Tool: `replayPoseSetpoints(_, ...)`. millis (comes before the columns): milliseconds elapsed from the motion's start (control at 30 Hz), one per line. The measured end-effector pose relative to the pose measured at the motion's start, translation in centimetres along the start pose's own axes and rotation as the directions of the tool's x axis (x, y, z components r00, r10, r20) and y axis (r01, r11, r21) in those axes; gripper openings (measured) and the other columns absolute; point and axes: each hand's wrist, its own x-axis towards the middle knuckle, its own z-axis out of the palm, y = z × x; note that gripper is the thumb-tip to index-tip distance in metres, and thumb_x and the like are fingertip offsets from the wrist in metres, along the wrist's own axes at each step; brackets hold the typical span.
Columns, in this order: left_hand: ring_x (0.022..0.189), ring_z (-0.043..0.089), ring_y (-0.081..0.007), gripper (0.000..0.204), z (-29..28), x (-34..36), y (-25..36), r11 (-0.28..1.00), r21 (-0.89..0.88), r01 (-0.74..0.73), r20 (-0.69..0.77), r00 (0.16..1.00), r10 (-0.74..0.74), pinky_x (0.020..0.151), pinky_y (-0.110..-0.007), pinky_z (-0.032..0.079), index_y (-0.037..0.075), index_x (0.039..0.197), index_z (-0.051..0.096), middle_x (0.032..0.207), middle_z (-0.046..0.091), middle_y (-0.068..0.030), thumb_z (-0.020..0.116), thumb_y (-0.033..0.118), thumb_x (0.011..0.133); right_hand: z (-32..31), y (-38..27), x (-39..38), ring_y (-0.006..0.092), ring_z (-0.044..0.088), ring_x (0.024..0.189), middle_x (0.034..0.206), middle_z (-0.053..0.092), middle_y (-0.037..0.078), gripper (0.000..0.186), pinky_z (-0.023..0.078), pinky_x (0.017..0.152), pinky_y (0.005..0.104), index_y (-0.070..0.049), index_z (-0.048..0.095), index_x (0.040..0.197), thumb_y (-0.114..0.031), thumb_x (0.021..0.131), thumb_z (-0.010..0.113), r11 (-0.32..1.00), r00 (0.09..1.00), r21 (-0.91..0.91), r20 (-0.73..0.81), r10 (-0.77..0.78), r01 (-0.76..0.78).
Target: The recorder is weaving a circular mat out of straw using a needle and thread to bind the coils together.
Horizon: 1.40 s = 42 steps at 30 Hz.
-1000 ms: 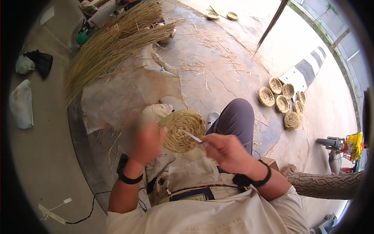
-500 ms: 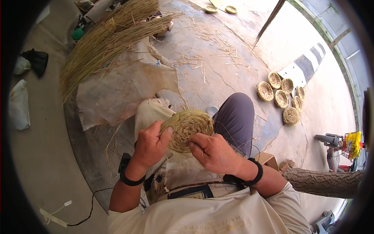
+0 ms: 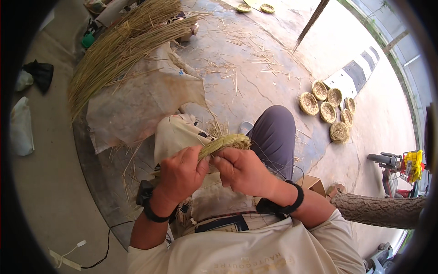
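Observation:
A coiled straw piece (image 3: 226, 142) is tilted nearly edge-on above my lap, its greenish rim uppermost. My left hand (image 3: 181, 171) is closed on the straw at its left end, with the thumb raised against it. My right hand (image 3: 239, 169) is pinched at the piece's near side, beside my left fingertips; whether it also holds a blade or strand is hidden. Thin strands loop out to the right of that hand, over my dark trouser leg (image 3: 276, 137). A pale cloth (image 3: 212, 203) covers my lap below both hands.
A long straw bundle (image 3: 123, 45) lies upper left beside a stained sheet (image 3: 137, 105). Several round straw baskets (image 3: 328, 112) sit at right, two more (image 3: 267, 8) farther back. A thick log (image 3: 374, 210), cardboard box (image 3: 315, 182), wheeled vehicle (image 3: 392, 162) and plastic bags (image 3: 23, 128) lie around me.
The straw piece has tipped from face-up to nearly edge-on. My hands have moved closer together. The thin metal blade seen a second ago no longer shows.

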Motion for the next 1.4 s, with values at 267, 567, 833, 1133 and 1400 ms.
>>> replayPoseSetpoints(267,0.076,0.072,-0.0365,0.028,-0.5,0.4,0.0,0.991,0.100,-0.084,0.053,0.995,0.079,0.063,-0.048,0.057,0.003,0.111,0.066,0.087,0.071,-0.0155,0.077,0.016,0.089,-0.6,0.2,-0.3,0.0370,0.071,0.066,0.069,0.070,0.014,0.020,0.058,0.066,0.0459,-0.004,0.068,0.088,-0.019,0.100,0.062,0.915,0.967,-0.314,0.050,-0.250,0.253)
replayPoseSetpoints(567,0.068,0.069,-0.0275,0.023,-0.8,0.5,1.2,0.951,0.154,-0.267,0.173,0.955,0.240,0.057,-0.041,0.056,0.008,0.099,0.064,0.078,0.064,-0.0073,0.077,0.022,0.087,-2.5,-2.5,3.1,0.0416,0.069,0.077,0.076,0.069,0.017,0.026,0.055,0.069,0.0507,-0.006,0.071,0.085,-0.028,0.098,0.067,0.456,0.904,-0.836,0.103,-0.415,0.305)
replayPoseSetpoints(833,0.064,0.066,-0.0293,0.024,-1.3,0.5,1.3,0.952,0.092,-0.293,0.107,0.953,0.283,0.056,-0.043,0.053,0.006,0.097,0.067,0.076,0.063,-0.0091,0.079,0.017,0.079,-3.3,-3.6,6.1,0.0113,0.065,0.073,0.079,0.073,0.005,0.025,0.054,0.069,0.0313,0.003,0.073,0.097,-0.020,0.105,0.067,0.935,0.970,-0.288,-0.062,-0.234,0.207)
replayPoseSetpoints(1133,0.070,0.069,-0.0377,0.019,-5.8,0.9,-5.0,0.936,0.310,-0.168,0.090,0.985,0.147,0.061,-0.049,0.056,0.006,0.106,0.066,0.080,0.068,-0.0141,0.071,0.019,0.092,-5.4,-7.7,-1.6,0.0109,0.051,0.051,0.076,0.063,0.007,0.036,0.047,0.044,0.0283,0.003,0.062,0.122,-0.031,0.113,0.055,0.507,0.875,0.809,-0.018,-0.483,0.297)
replayPoseSetpoints(1400,0.082,0.069,-0.0460,0.019,-19.0,-2.5,-16.0,0.698,0.660,0.278,-0.132,0.957,-0.257,0.068,-0.057,0.054,0.005,0.104,0.062,0.090,0.072,-0.0221,0.066,0.023,0.099,-17.9,-5.0,-10.8,0.0243,0.067,0.063,0.075,0.068,0.018,0.017,0.052,0.061,0.0369,0.001,0.073,0.112,0.000,0.095,0.069,0.515,0.847,-0.855,-0.316,-0.427,-0.060)
